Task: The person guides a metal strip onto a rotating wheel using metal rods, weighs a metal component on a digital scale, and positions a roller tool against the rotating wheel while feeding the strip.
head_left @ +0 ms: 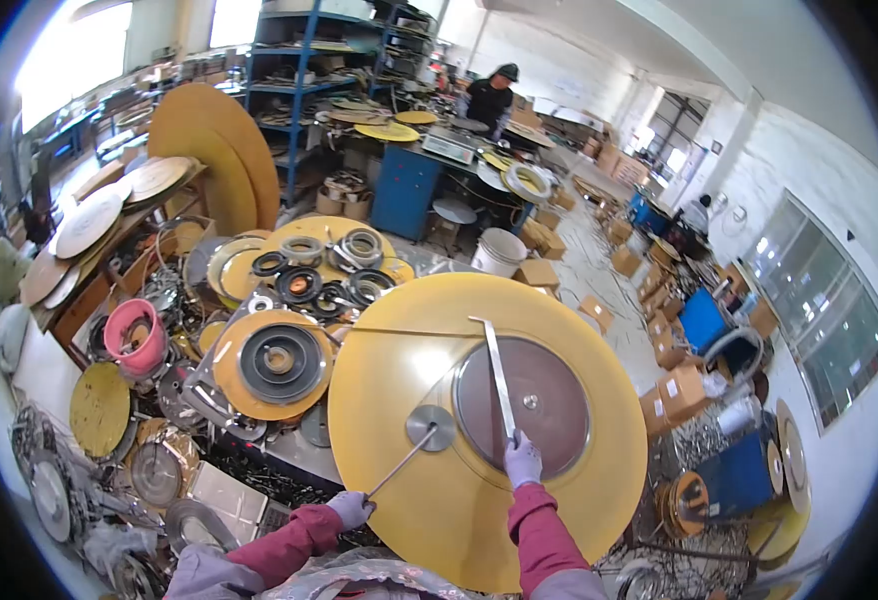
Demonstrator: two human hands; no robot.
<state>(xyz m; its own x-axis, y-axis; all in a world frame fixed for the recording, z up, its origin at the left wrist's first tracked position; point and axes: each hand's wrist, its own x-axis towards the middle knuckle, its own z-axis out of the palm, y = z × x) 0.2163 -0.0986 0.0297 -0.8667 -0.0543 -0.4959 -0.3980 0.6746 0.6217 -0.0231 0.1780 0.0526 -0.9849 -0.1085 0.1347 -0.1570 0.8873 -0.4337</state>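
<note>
A large yellow disc [389,350] fills the middle of the view, with a dark brown round plate [549,400] on its right part. My left hand [351,509], in a pale glove, is closed around the end of a thin rod [399,465] at the disc's lower left edge. The rod's far end meets a small grey disc [430,428]. My right hand [523,461], also gloved, grips the lower end of a flat metal bar [500,375]. This bar lies across the brown plate, its bent tip pointing away from me.
Left of the disc, a bench holds a yellow plate with a dark reel [281,363], black rings [299,285] and a pink bucket [135,338]. Beyond stand a white bucket [499,252] and a blue cabinet [405,192]. Another person [489,103] stands farther back. Cardboard boxes [681,392] line the right.
</note>
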